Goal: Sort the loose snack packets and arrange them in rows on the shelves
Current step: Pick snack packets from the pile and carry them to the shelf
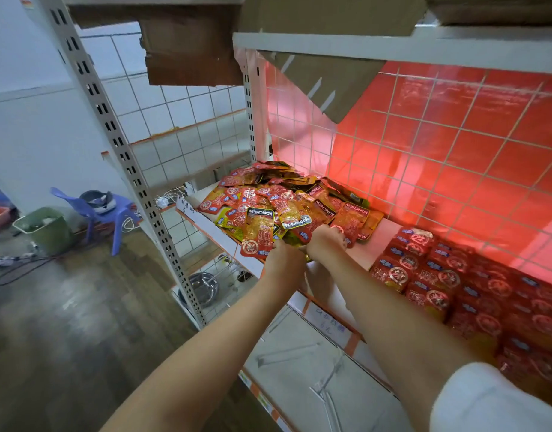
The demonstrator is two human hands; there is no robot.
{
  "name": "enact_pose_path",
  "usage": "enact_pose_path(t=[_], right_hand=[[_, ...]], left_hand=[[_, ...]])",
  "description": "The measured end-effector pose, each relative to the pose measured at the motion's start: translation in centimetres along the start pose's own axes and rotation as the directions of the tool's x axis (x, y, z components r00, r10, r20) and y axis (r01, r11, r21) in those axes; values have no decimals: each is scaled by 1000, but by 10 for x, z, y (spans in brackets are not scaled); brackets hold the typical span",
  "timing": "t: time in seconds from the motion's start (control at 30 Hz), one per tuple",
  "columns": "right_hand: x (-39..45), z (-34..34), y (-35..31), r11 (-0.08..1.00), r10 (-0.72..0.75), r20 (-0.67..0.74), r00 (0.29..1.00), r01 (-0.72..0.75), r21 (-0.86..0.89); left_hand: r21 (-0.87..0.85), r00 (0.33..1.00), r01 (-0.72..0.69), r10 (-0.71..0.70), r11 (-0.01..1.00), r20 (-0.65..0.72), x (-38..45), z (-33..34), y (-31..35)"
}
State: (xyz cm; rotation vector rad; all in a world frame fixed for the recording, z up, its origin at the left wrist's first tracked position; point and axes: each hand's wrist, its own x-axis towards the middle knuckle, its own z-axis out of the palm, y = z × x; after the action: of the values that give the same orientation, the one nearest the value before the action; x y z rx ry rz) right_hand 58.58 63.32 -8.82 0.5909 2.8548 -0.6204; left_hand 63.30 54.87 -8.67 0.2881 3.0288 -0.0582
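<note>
1. Step in hand, as I judge it: gathering same-type packets out of the loose heap before lining them up.
2. Left hand [282,255] sits at the near edge of the white shelf board [366,255], fingers curled round a small fanned bunch of red-and-orange foil snack packets [258,235]. The top one rises up and away from the grip, black KONCHEW band at its far end.
3. Just beyond both grips, spreading to the back of the shelf, lies the loose pile of mixed red, orange and yellow-green foil packets [287,194], overlapping, no order.
4. Right hand [326,241] is beside the left one, nearly touching it, fingers curled down into the pile's near edge. It appears to pinch a red packet with a round logo [346,233] at the fingertips; how many it holds cannot be told, since the fingers are hidden behind the knuckles.
5. To the right of the grips, past a bare strip of shelf, stand the already arranged rows of red packets with round logos [455,285], packed close, running toward the near right under red light.
6. Next move, my guess: square the bunch, face the logos one way, then carry it right across the bare strip and set it against the row end. Slippery foil may let the fan slide apart.
</note>
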Motion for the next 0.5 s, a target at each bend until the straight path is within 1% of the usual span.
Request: enact_pose_path(t=[0.13,0.23,0.3,0.4,0.43,0.5], right_hand=[[6,-7,2,999,47,110,993,-45,-16],[15,-4,7,998,38,172,984,-29,-54],[14,-10,11,999,2,180,984,6,-44],[7,-23,15,998,-17,141,990,8,67],[7,-26,15,997,-31,132,991,21,75],[6,-27,15,999,-38,173,984,31,41]], left_hand=[[23,999,-36,36,999,-9,0,0,1],[11,998,-47,48,999,-41,-6,-5,1],[-11,995,-42,41,999,-89,-5,-8,0],[-48,983,-75,66,996,-169,-1,-13,3],[-67,980,-85,72,994,-185,1,-16,4],[-112,977,-78,53,991,-207,3,-20,5]])
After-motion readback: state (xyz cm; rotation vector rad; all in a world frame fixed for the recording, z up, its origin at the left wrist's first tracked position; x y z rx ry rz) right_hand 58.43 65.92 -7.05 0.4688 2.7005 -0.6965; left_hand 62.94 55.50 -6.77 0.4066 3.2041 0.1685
